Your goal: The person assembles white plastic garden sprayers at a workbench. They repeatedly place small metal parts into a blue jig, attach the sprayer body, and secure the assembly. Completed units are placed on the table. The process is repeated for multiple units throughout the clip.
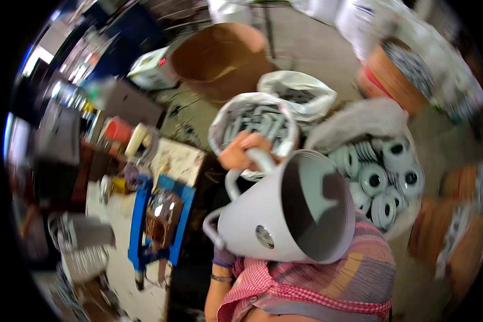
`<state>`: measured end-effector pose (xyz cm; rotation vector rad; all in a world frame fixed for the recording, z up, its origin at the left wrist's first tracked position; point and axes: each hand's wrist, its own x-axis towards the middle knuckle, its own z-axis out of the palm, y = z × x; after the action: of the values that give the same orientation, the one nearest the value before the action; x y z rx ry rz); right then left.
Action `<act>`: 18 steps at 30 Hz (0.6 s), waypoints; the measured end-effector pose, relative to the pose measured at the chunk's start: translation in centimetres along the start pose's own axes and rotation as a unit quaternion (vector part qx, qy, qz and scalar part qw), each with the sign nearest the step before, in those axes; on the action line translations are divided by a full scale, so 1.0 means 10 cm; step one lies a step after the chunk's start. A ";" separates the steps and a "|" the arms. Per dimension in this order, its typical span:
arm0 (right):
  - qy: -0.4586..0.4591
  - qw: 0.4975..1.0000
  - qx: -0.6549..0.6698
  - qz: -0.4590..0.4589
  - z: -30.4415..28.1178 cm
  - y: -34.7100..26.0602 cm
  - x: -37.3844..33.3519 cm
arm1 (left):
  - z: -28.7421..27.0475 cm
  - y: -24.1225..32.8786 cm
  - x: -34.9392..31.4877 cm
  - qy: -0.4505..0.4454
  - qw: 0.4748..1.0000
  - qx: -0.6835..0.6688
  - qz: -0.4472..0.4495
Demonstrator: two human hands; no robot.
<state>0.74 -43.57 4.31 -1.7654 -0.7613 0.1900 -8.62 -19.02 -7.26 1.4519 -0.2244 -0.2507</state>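
- Head view: I see a grey jug (pixel 247 225) tipped on its side in front of the person's shirt (pixel 327 276), its wide mouth facing the right.
- Right hand (pixel 248 150), as I read the arms, has its fingers curled closely round the handle (pixel 231 185) on the jug's upper side.
- Left hand (pixel 225 257) lies by the jug's base, mostly hidden; I cannot tell how far its fingers are spread or what they hold.
- Blur is heavy, so I can't be sure how the handle joins the jug.
- To handle it well, I'd support the base, grip the handle firmly and turn slowly so the rim knocks nothing.
- Bench (pixel 121 268) lies to the left, its blue frame (pixel 138 225) the likeliest obstacle there.
- Ahead I see a white bag (pixel 291 131) of grey bent pieces (pixel 260 122), a second bag (pixel 316 110) and a brown tub (pixel 247 80).
- On the right, a sack (pixel 362 112) of round pieces (pixel 372 179) crowds the space past the mouth.
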 end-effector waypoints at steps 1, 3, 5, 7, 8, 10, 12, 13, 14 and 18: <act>0.007 1.000 0.009 -0.024 0.04 0.04 -0.03 | -0.17 -0.24 -0.07 0.028 0.990 -0.103 -0.096; 0.042 0.997 0.022 -0.058 0.00 0.16 -0.18 | -0.34 -0.53 -0.11 0.046 0.890 -0.372 -0.260; 0.148 0.986 0.021 -0.074 -0.19 0.43 -0.49 | -0.12 -0.46 -0.12 0.018 0.995 0.085 -0.043; 0.366 0.928 -0.049 -0.051 -0.50 0.72 -0.93 | -0.08 -0.26 -0.13 0.074 0.991 0.089 -0.062; 0.512 0.836 -0.188 0.056 -0.65 0.87 -1.47 | -0.16 -0.21 -0.13 0.094 0.989 0.053 -0.098; 0.631 0.689 -0.232 0.270 -0.98 1.20 -2.76 | -0.41 -0.04 -0.29 0.167 0.979 0.016 -0.112; 0.386 0.618 -0.473 0.495 -1.08 1.22 -4.13 | -0.60 0.14 -0.55 0.246 0.965 0.027 -0.090; 0.272 0.501 -0.531 0.626 -1.04 1.15 -4.45 | -0.69 0.20 -0.56 0.274 0.958 0.045 -0.069; 0.226 0.491 -0.573 0.616 -0.89 1.20 -5.09 | -0.75 0.27 -0.49 0.278 0.957 0.067 -0.055; 0.169 0.634 -0.419 0.628 -1.01 1.35 -5.64 | -0.90 0.54 -0.44 0.334 0.934 0.121 0.032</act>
<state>-32.79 -86.26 -18.42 -2.8387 1.0008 0.4429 -9.89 -8.64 -2.82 1.6871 0.2625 0.3408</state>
